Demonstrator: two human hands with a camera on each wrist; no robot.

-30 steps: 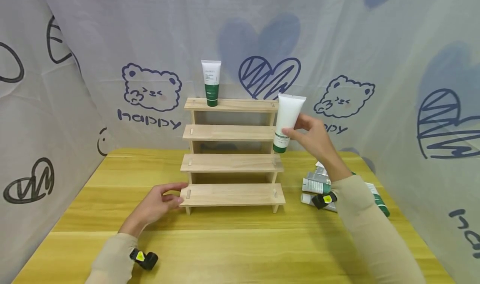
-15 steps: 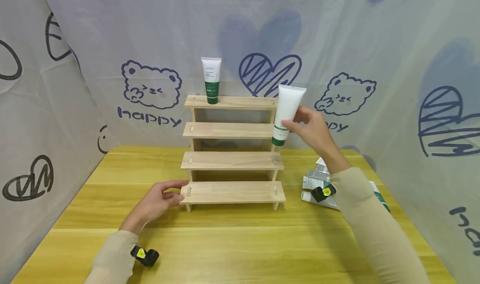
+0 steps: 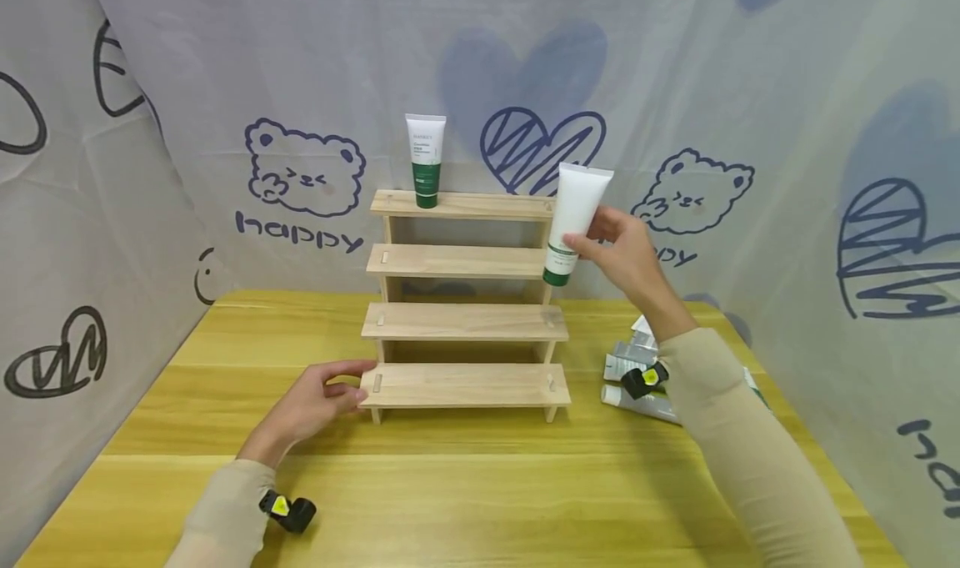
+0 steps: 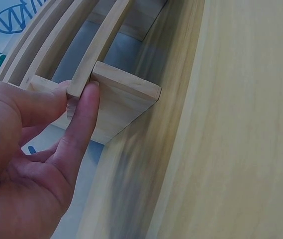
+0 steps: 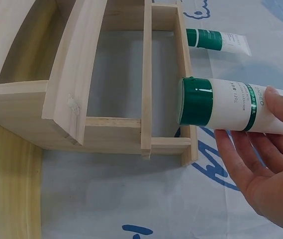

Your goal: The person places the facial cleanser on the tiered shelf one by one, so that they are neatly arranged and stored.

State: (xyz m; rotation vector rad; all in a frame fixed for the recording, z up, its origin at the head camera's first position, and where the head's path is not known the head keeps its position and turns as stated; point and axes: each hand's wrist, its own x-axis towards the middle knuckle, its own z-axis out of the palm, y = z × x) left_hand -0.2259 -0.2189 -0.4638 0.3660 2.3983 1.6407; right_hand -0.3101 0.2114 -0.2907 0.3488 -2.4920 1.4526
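A four-tier wooden display rack stands on the table. My left hand pinches the left end of its lowest board between thumb and finger. My right hand holds a white cleanser tube, its green cap pointing down. The tube hangs in the air at the rack's right side, in front of the upper boards, tilted slightly. A smaller white and green tube stands upright on the top tier, left of the middle.
Several tubes lie in a pile on the table right of the rack, among them a grey one; the right sleeve hides part of them. A patterned cloth hangs close behind the rack and along both sides.
My right hand has lifted the cleanser tube a little up along the rack's right side. The left hand keeps its place on the lowest board.
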